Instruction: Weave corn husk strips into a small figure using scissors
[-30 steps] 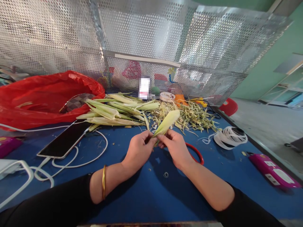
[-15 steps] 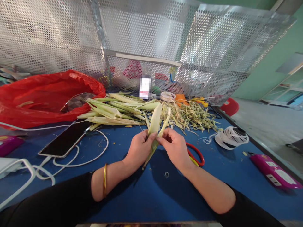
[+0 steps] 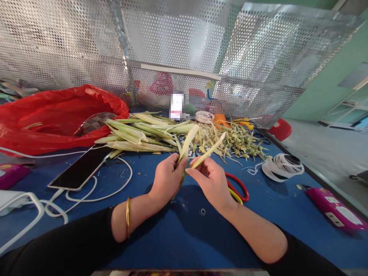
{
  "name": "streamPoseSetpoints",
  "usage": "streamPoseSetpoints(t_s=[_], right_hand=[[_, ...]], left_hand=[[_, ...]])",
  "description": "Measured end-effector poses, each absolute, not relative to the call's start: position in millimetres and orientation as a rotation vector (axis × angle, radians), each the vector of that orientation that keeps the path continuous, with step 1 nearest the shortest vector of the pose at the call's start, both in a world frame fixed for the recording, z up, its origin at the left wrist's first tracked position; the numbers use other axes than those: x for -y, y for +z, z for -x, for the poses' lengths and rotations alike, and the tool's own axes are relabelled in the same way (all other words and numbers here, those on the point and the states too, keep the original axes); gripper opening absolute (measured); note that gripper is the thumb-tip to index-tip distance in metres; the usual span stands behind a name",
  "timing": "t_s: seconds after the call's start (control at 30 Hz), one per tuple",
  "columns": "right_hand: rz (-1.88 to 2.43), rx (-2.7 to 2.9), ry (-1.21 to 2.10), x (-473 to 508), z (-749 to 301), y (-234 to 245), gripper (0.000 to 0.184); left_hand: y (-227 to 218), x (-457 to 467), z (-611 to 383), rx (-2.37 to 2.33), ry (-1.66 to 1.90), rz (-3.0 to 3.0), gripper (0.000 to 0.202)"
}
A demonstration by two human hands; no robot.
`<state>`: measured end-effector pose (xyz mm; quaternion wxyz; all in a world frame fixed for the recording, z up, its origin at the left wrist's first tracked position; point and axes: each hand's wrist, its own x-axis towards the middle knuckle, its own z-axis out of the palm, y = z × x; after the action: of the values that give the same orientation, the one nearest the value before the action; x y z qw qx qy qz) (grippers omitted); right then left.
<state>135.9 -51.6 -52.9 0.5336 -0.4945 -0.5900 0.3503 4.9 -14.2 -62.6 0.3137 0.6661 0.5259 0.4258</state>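
My left hand [image 3: 169,172] is closed round a pale green corn husk [image 3: 189,141], whose wide tip points up and away while its darker end hangs below the palm. Close beside it, my right hand [image 3: 211,174] pinches a narrow husk strip [image 3: 211,150] that slants up to the right, apart from the wider piece. Just beyond the hands lies a heap of corn husks [image 3: 140,134]. To its right is a pile of dry, shredded plant scraps [image 3: 235,140]. Scissors with red and yellow handles [image 3: 244,191] lie partly hidden behind my right wrist.
A red plastic bag [image 3: 57,111] stands at the left, with a phone [image 3: 82,168] and white cable before it. White cord on a spool [image 3: 281,167] and a magenta power strip [image 3: 333,207] lie right. Behind stands a perforated metal screen [image 3: 172,42].
My right hand has drawn the narrow strip away from the wider husk, tipping it to the right. My left hand has shifted slightly left, still holding the husk.
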Motion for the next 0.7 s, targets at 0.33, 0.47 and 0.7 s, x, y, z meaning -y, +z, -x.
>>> streamPoseSetpoints(t_s=[0.33, 0.47, 0.7], right_hand=[[1.147, 1.411, 0.910, 54, -137, -50, 0.011], [1.001, 1.564, 0.805, 59, -141, -43, 0.007], [0.677, 1.583, 1.193, 70, -147, -29, 0.005]], left_hand=[[-65, 3, 0, -1.457, 1.121, -1.788, 0.034], [-72, -6, 2, -1.468, 1.183, -1.659, 0.034], [-80, -16, 3, -1.474, 1.228, -1.420, 0.034]])
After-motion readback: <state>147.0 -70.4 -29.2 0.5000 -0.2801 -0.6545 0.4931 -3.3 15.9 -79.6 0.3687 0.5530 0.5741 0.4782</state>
